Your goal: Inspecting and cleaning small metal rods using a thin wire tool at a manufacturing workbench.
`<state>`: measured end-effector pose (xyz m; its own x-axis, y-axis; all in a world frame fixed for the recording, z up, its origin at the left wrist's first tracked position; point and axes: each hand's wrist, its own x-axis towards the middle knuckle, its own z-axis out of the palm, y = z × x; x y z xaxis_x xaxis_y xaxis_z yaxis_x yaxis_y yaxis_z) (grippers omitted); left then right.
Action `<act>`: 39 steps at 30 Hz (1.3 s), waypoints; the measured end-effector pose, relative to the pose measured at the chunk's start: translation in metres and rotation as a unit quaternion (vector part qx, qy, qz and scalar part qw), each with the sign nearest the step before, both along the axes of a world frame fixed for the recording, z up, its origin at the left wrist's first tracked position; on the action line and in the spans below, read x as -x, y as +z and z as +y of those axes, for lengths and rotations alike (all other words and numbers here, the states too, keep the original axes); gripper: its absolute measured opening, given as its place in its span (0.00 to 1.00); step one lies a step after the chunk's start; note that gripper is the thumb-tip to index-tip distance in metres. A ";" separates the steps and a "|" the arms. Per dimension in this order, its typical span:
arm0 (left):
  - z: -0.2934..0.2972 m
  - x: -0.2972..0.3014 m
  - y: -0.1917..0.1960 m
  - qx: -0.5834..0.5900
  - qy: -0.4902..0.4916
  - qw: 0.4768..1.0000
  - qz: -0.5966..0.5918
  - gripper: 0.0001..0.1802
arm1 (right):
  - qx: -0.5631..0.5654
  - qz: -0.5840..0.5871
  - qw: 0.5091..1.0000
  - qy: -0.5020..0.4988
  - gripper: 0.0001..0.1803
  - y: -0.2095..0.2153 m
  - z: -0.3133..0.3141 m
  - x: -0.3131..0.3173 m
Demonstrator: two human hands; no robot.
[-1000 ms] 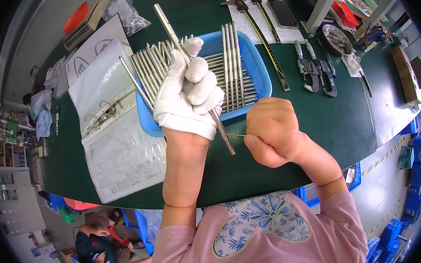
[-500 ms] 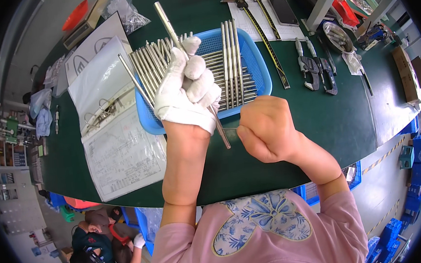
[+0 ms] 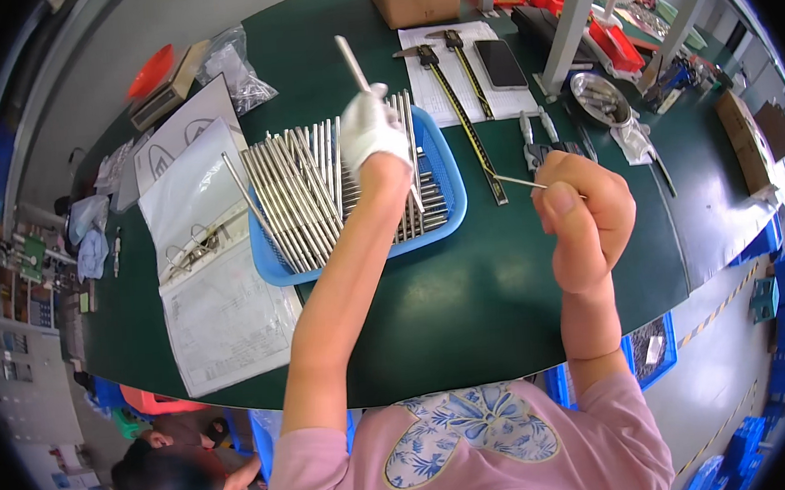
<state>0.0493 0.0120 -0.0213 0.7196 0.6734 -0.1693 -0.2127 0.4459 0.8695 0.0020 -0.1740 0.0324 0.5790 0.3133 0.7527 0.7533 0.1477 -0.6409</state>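
Gripping a steel rod [image 3: 353, 64] w/ gloved left hand [image 3: 371, 133], fingers curled right round the shaft, above the blue basket [image 3: 448, 176] at centre of frame; top end aimed up twd upper centre, lower end not clearly visible b/c of glove & wrist. Could scrape or knock the loose rods [image 3: 294, 197] in the basket if lowered at a slant, given long shaft + blocked view of lower end. Might also slip, prob. via smooth metal against cloth, & clatter onto the others. Pinching a thin metal pin [image 3: 520, 181] btwn thumb & forefinger of bare right hand [image 3: 588, 213], right of centre, w/ other fingers folded in; pointed left, well apart from rod. Could graze the caliper [image 3: 466, 126] near tip (can't tell if touching), or lose pin on green table [image 3: 434, 315], b/c so slim & held only by fingertips. Might bump micrometers [image 3: 527, 131], partly hidden behind same hand, w/ careless swing. Watch also leaning rod [image 3: 251, 196], left side of basket, tilted out twd binder [image 3: 226, 334]: could topple over rim if nudged by left forearm.
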 end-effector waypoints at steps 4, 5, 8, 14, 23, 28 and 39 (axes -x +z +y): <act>-0.012 -0.017 -0.024 -0.197 -0.070 0.966 0.154 0.11 | -0.050 -0.015 0.998 -0.030 0.08 0.004 -0.008 -0.001; -0.012 -0.016 -0.025 -0.328 -0.090 0.903 0.262 0.12 | -0.043 -0.017 0.999 -0.016 0.08 0.004 -0.009 -0.001; -0.012 -0.004 -0.020 -0.538 -0.100 0.753 0.365 0.14 | -0.101 -0.003 0.995 -0.009 0.10 0.005 -0.012 -0.001; -0.006 0.009 -0.006 -0.650 -0.158 0.630 0.395 0.14 | -0.074 -0.021 0.997 -0.014 0.11 0.004 -0.010 0.002; 0.068 0.064 0.009 -0.656 -0.121 0.500 0.552 0.20 | -0.066 -0.036 0.996 -0.050 0.18 0.004 -0.005 -0.003; 0.068 0.047 0.006 -0.619 -0.170 0.470 0.606 0.17 | -0.007 -0.031 0.999 -0.038 0.17 0.001 0.001 -0.001; 0.085 0.045 -0.003 -0.583 -0.047 0.595 0.551 0.15 | 0.001 -0.023 0.998 -0.053 0.13 0.001 0.010 0.013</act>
<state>0.0048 0.0974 -0.0243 0.6483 0.7608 -0.0292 0.7510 -0.6328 0.1884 -0.0111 -0.1640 0.0331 0.5736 0.2530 0.7791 0.7936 0.0641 -0.6051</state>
